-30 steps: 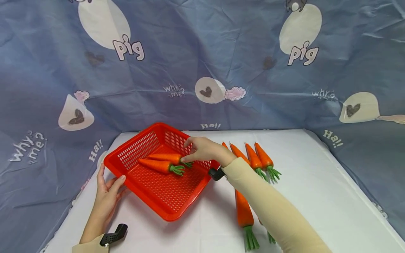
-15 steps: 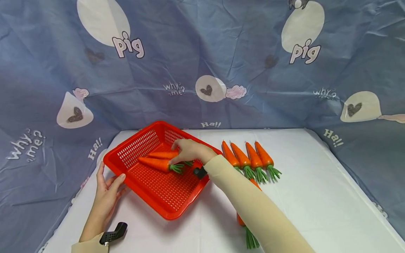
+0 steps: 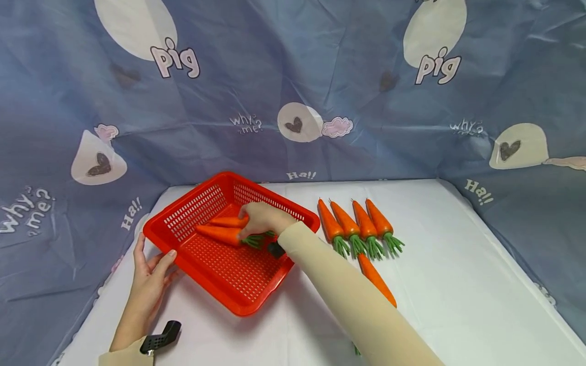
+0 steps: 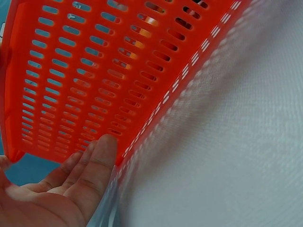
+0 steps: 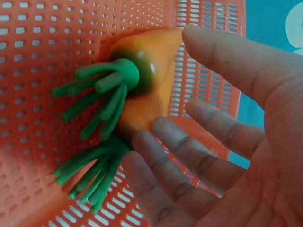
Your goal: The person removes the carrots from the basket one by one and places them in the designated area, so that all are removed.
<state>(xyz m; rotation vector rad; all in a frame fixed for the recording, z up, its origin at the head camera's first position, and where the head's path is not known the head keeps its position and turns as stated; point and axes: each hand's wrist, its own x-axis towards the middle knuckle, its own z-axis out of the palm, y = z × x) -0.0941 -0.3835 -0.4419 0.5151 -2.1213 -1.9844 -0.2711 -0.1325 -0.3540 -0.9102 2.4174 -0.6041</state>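
A red slotted plastic basket stands at the left of the white table. My left hand grips its near-left corner, thumb on the rim; in the left wrist view the fingers lie along the outer wall. Two orange carrots with green stalks lie side by side inside, a front carrot and a back carrot. My right hand reaches over their stalk ends. In the right wrist view its thumb tip is right at the front carrot, and its loosely spread fingertips are at the back carrot.
Several carrots lie in a slanting row right of the basket, stalks toward me. Another carrot lies nearer, partly hidden by the right sleeve. Green stalks show below that sleeve. A blue printed cloth hangs behind the table.
My right hand has moved left and slightly down in the basket, from the back carrot's stalk end to over both carrots. The left hand stays at the corner. The head view has shifted slightly.
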